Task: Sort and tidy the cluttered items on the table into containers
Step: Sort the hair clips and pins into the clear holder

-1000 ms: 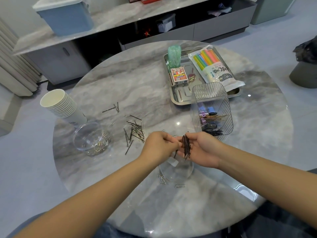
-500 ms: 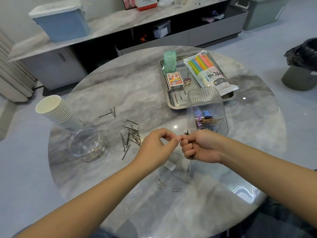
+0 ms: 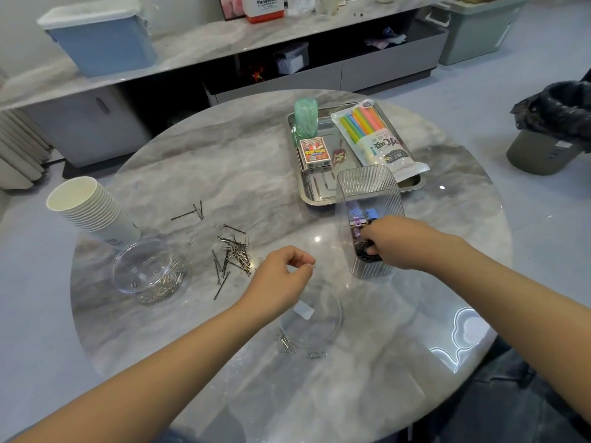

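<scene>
My right hand gripping dark hairpins inside the clear bin, my left hand loosely curled, holding nothing, above the table near its front edge.

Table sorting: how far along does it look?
Partly done. The round tub holds paper clips and the ribbed bin holds clips. The right hand is lowering dark hairpins into that bin. A mixed pile and a few stray clips remain.

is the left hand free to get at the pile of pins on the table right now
Probably yes. The left hand hovers just right of the pin pile, fingers loosely curled and seemingly holding nothing, with bare table between them. The right hand is at the ribbed bin.
</scene>
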Available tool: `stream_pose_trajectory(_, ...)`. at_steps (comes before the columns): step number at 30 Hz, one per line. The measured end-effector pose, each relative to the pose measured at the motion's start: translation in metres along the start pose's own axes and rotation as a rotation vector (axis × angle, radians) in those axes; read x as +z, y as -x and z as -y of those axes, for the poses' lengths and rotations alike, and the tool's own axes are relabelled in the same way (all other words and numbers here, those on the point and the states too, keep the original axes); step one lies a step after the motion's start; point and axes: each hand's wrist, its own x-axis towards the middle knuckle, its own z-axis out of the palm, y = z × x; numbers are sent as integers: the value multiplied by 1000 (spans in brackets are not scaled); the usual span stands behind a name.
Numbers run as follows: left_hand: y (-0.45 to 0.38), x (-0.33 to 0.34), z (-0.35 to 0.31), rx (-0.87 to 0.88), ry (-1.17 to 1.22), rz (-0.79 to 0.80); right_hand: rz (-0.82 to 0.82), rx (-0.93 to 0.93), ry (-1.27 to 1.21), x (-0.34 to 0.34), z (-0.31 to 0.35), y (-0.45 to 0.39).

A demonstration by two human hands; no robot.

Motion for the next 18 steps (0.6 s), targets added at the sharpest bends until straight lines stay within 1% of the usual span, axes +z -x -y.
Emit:
stream_pose_trajectory(6,-3,-1,1,-10,-5,-9,-73,-41,-31,1,-11,7)
stream_pose_trajectory(9,-5,-1,2,-13,-23,-14,-185,-54,-71,-6,-5,13)
stream_pose_trajectory(12,-9,0,4,-13,-60,-13,-304,-78,-179,-11,8,15)
stream_pose_trajectory(15,-14,-5,10,-16,-114,-43,-339,-153,-259,-11,28,12)
stream_pose_trajectory(18,-19,-16,19,-24,-221,-78,-338,-234,-263,-6,46,6)
